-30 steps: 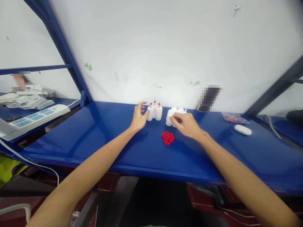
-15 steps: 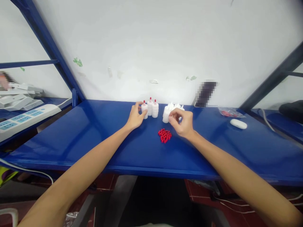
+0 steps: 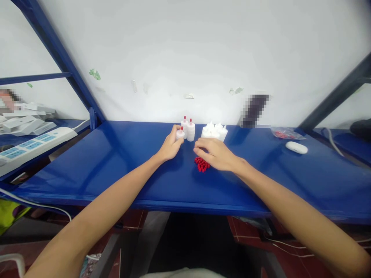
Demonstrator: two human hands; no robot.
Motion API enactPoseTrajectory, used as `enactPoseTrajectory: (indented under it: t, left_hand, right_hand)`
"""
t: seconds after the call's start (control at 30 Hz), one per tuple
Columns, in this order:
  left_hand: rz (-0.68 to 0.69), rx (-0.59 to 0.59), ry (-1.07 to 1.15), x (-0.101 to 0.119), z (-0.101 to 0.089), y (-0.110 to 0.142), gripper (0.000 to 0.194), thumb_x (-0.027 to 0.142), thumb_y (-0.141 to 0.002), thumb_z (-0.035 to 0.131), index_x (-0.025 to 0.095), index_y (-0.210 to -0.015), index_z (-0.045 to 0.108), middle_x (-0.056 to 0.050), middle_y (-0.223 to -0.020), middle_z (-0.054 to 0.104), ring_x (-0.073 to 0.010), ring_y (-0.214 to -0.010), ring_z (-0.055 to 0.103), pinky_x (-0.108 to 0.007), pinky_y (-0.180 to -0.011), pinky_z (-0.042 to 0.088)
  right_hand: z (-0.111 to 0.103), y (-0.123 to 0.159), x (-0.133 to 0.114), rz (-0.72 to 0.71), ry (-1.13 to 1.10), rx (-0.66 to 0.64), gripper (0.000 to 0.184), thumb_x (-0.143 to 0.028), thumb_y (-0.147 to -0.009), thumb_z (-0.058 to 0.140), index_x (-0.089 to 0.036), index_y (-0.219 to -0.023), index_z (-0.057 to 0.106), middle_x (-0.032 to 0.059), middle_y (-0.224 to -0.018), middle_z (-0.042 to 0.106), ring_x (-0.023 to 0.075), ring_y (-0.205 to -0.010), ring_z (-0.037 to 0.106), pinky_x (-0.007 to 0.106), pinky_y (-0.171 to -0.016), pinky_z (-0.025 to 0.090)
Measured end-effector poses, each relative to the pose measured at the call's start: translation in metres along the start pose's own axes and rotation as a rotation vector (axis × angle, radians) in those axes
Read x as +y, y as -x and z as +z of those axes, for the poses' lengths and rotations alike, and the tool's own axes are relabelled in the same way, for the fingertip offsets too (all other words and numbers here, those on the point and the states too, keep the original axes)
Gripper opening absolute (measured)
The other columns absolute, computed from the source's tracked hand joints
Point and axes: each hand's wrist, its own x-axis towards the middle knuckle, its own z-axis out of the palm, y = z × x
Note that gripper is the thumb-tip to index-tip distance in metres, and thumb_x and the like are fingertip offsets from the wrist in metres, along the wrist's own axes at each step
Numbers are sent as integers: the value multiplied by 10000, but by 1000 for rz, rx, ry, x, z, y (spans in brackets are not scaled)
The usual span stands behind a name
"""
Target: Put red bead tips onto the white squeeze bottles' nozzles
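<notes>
My left hand (image 3: 171, 146) is wrapped round a small white squeeze bottle (image 3: 180, 134) with a red tip cap, which tilts slightly. Just behind it two more red-tipped white bottles (image 3: 190, 131) stand upright. My right hand (image 3: 213, 153) hovers palm down over a pile of small red caps (image 3: 202, 165), covering its upper right part. Its fingers are bent and drawn together, and whatever is between the fingertips is hidden. Behind this hand stands a cluster of white bottles (image 3: 211, 132) with bare white nozzles, partly covered by it.
The blue table (image 3: 116, 162) meets a white wall. A clear bag with red pieces (image 3: 285, 134) and a white oval case (image 3: 296, 147) lie at the right. A dark pixelated object (image 3: 255, 111) leans on the wall. A white power strip (image 3: 37, 144) is at far left.
My right hand has shifted left from beside the white bottles to over the red caps, turning palm down. My left hand has brought its bottle slightly right and nearer, tilting it.
</notes>
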Motion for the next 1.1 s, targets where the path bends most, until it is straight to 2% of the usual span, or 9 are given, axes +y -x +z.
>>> enactPoseTrajectory:
  t: [0.1, 0.2, 0.3, 0.43, 0.6, 0.77, 1.1]
  left_hand:
    - [37, -40, -17, 6, 0, 3, 284, 286, -858, 519, 205, -1112, 422, 13, -876, 578, -119, -717, 507, -245, -712, 415]
    - [24, -81, -31, 12, 0, 6, 296, 427, -924, 494, 203, -1109, 435, 20, -820, 568, -111, -660, 491, -238, -664, 401]
    - [33, -106, -41, 15, 1, 6, 316, 494, -979, 384, 203, -1074, 463, 30, -750, 554, -111, -627, 504, -235, -638, 400]
    - [67, -108, -94, 12, 1, 3, 355, 521, -996, 336, 200, -1018, 485, 39, -680, 549, -108, -569, 504, -235, -611, 396]
    - [67, -90, -113, 5, -3, -1, 348, 525, -994, 352, 203, -1015, 481, 46, -659, 559, -106, -545, 516, -230, -602, 393]
    - [90, -96, -151, 1, -5, -3, 346, 531, -993, 358, 207, -1001, 477, 44, -655, 556, -109, -547, 509, -229, -592, 376]
    - [103, -86, -197, 2, -7, -4, 347, 517, -990, 359, 200, -1009, 499, 31, -675, 572, -121, -577, 525, -234, -606, 380]
  right_hand:
    - [-1, 3, 15, 67, 150, -99, 197, -214, -930, 403, -198, -909, 598, 48, -841, 649, 172, -715, 543, 286, -648, 340]
    - [0, 6, 31, 117, 177, -194, 249, -151, -905, 412, -205, -1049, 608, 72, -909, 682, 195, -774, 596, 286, -675, 367]
    - [4, 5, 37, 116, 145, -246, 226, -153, -918, 401, -199, -955, 619, 72, -856, 682, 192, -750, 607, 284, -685, 382]
    - [13, 0, 31, 162, 163, -174, 308, -251, -972, 366, -186, -745, 565, 82, -755, 656, 183, -663, 576, 291, -645, 365]
    - [21, -2, 28, 188, 161, -105, 330, -256, -967, 364, -189, -687, 524, 66, -734, 648, 171, -667, 575, 282, -639, 355]
    - [21, -2, 24, 182, 84, -113, 346, -229, -947, 368, -190, -635, 512, 31, -650, 612, 147, -612, 550, 272, -628, 360]
    - [19, -2, 13, 128, 1, -132, 337, -197, -932, 397, -179, -657, 592, 43, -682, 650, 152, -625, 555, 282, -640, 379]
